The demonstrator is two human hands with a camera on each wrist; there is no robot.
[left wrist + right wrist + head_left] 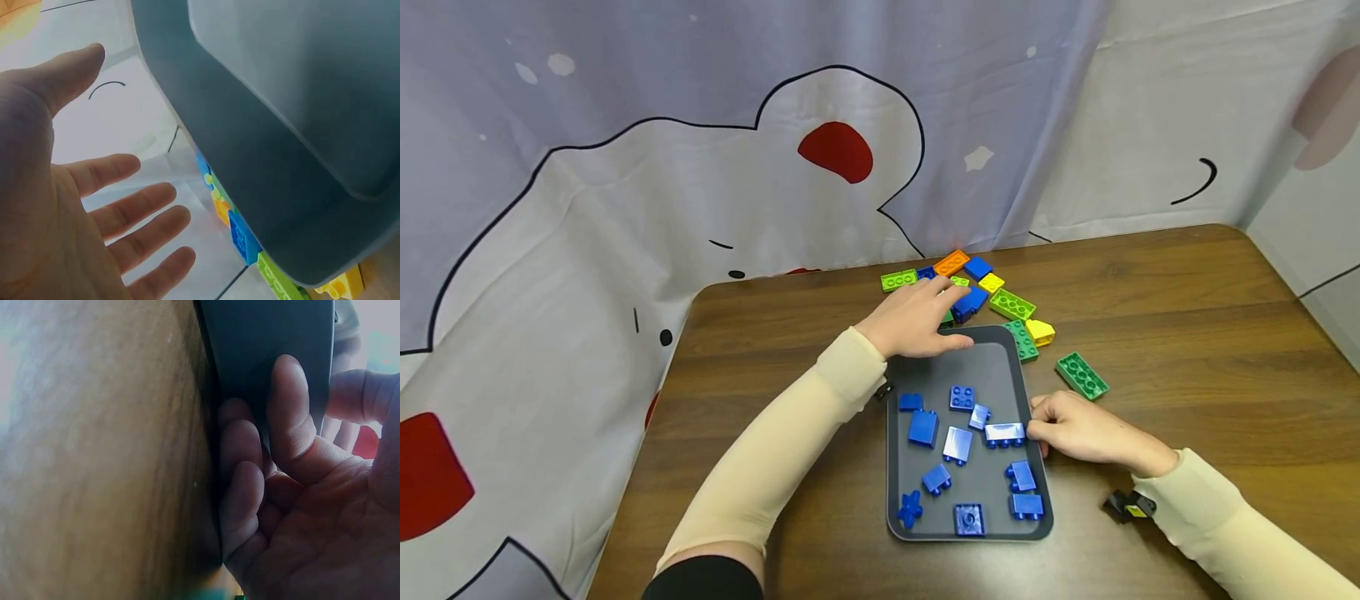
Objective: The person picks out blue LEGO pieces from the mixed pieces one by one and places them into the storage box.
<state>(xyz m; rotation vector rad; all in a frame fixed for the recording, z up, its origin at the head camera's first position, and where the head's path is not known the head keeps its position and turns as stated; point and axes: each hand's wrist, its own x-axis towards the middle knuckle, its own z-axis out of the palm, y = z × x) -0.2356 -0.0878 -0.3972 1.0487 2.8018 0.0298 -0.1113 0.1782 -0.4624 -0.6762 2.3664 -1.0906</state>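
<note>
A dark grey rectangular tray (988,371) lies on the table with several blue toy bricks (922,427) spread over it, plus a blue star-shaped piece (909,508). My left hand (917,321) hovers over its far left corner, fingers spread; the left wrist view shows the palm facing the tray with nothing in it. At the tray's right side, my right hand (1078,427) pinches the rim, thumb over the edge and fingers curled against the outer wall (269,337). Beyond the tray sits a loose pile of mixed bricks, partly hidden by the left hand, including a blue brick (970,302).
The pile also holds an orange brick (951,262), lime bricks (1012,304) and yellow pieces (1040,332). A separate green brick (1081,376) lies beyond the right hand. The wooden table (1210,333) ends at a patterned curtain (700,183).
</note>
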